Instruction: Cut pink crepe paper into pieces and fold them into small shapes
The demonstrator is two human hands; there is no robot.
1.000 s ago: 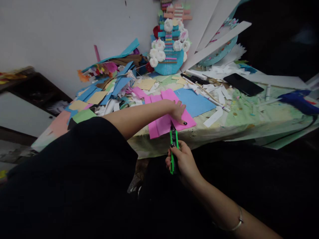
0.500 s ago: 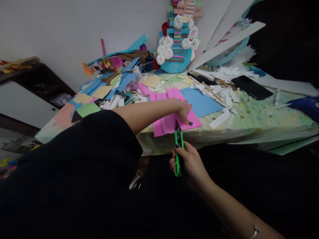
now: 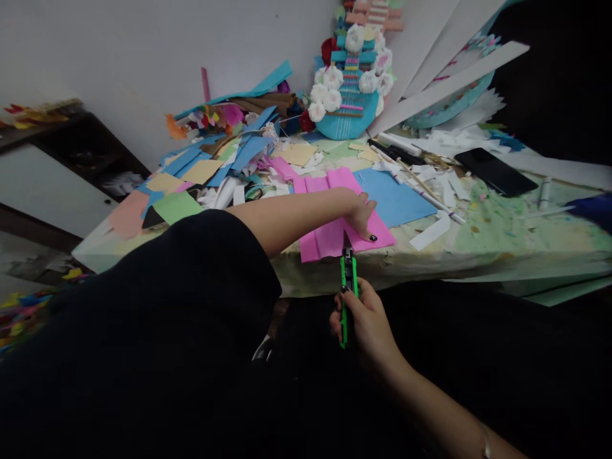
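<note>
Several folded layers of bright pink paper lie at the table's near edge. Spread out over their right part, my left hand presses the paper down, fingers apart. In my right hand is a green utility knife, pointing away from me, with the thumb along its top. Its blade is out and meets the pink paper at the near edge, just left of my left thumb, where a narrow slit shows. A sheet of blue paper lies partly under the pink paper.
A black phone lies at the right, near white paper scraps and thin sticks. Coloured paper pieces are heaped at the left. A blue paper guitar with white flowers leans at the back on the stained tablecloth.
My right hand has drawn the knife slightly toward me, and the slit in the pink paper shows more. My left hand stays on the paper. The whole view has shifted a little.
</note>
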